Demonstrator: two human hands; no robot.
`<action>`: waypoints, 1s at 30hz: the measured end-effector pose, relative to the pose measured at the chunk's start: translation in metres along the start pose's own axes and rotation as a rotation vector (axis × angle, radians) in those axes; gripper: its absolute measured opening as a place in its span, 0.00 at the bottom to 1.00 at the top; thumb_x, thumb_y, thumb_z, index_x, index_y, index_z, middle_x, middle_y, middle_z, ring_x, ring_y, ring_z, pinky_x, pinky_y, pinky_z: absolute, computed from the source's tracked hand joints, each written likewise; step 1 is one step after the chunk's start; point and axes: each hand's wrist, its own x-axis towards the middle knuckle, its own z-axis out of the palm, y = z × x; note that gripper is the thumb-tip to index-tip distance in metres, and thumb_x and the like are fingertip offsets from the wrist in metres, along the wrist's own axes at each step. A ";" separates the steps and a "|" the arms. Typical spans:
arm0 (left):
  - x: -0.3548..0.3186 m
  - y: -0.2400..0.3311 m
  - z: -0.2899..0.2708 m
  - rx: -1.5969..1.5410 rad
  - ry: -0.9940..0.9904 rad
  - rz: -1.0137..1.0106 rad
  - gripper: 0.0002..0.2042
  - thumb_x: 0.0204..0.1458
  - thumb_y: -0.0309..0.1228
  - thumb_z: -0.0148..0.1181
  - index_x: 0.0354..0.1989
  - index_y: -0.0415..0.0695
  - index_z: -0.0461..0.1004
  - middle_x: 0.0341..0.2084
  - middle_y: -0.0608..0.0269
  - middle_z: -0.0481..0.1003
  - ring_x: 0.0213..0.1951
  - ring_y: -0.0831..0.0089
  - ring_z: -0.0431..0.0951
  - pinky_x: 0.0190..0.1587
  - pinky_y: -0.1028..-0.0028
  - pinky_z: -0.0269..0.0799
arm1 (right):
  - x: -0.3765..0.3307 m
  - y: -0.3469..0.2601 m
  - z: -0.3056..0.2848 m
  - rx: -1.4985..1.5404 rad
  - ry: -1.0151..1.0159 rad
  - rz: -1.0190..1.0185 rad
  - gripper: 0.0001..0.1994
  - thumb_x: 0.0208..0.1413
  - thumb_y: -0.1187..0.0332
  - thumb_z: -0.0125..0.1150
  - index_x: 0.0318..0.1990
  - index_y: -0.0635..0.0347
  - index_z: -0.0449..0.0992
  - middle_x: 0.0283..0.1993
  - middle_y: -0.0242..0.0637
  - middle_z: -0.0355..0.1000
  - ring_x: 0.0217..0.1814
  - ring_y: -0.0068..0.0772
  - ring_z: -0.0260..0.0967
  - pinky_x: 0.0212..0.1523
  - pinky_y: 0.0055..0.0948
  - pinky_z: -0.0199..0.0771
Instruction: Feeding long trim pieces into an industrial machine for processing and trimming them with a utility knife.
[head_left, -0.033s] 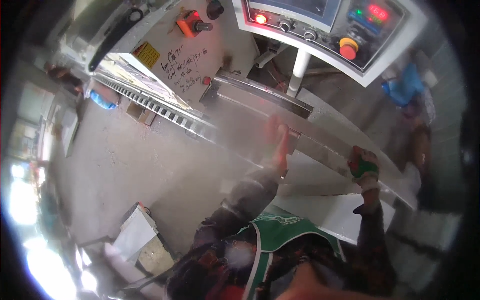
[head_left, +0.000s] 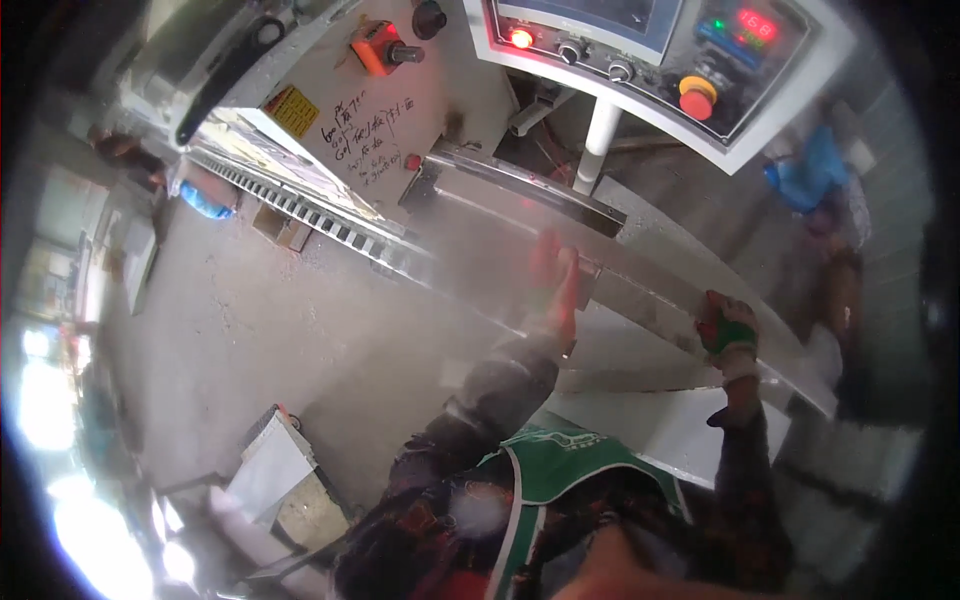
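A long grey metal-looking bar (head_left: 645, 310) lies slantwise across the machine's flat table (head_left: 470, 225). On its right part sits my right hand (head_left: 728, 328) in a red, green and white glove, fingers closed round the bar's edge. My left hand (head_left: 560, 285), reddish and hazy, lies near the bar's left end beside a small block-like edge. Its fingers are stretched out and point away from me, seemingly flat against the work. Haze hides what lies under the left palm.
A white control panel (head_left: 735, 150) on a post hangs at the far right, with a red stop button (head_left: 697, 97). Behind the bar runs a metal fence (head_left: 520, 182). A toothed rail (head_left: 310, 215) and an orange switch box (head_left: 372, 48) are at the left. A low stand (head_left: 270, 465) is near left.
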 end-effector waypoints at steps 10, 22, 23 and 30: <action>0.013 0.005 0.036 0.156 0.071 -0.061 0.26 0.66 0.31 0.59 0.70 0.41 0.60 0.62 0.64 0.65 0.60 0.76 0.65 0.63 0.73 0.64 | 0.019 0.011 0.015 -0.125 -0.143 0.073 0.29 0.54 0.54 0.66 0.63 0.47 0.67 0.54 0.39 0.73 0.58 0.49 0.70 0.63 0.44 0.66; 0.042 -0.046 0.003 0.049 0.068 -0.021 0.21 0.66 0.29 0.57 0.66 0.44 0.66 0.53 0.64 0.69 0.53 0.74 0.70 0.58 0.72 0.72 | 0.011 0.034 0.029 0.204 0.179 -0.283 0.29 0.55 0.61 0.65 0.66 0.49 0.69 0.61 0.48 0.71 0.63 0.55 0.67 0.64 0.51 0.66; 0.042 -0.040 -0.001 0.056 0.065 -0.022 0.21 0.66 0.29 0.57 0.66 0.44 0.66 0.53 0.64 0.69 0.53 0.74 0.70 0.58 0.72 0.72 | 0.014 0.029 0.027 0.180 0.139 -0.257 0.29 0.56 0.61 0.64 0.66 0.48 0.68 0.62 0.47 0.70 0.61 0.55 0.68 0.62 0.52 0.67; 0.063 -0.003 -0.020 -0.129 0.027 -0.104 0.22 0.61 0.41 0.66 0.61 0.51 0.70 0.40 0.73 0.72 0.37 0.79 0.72 0.36 0.76 0.71 | 0.031 0.004 0.029 0.147 0.146 -0.258 0.27 0.58 0.57 0.63 0.66 0.42 0.69 0.63 0.44 0.70 0.61 0.51 0.68 0.62 0.49 0.69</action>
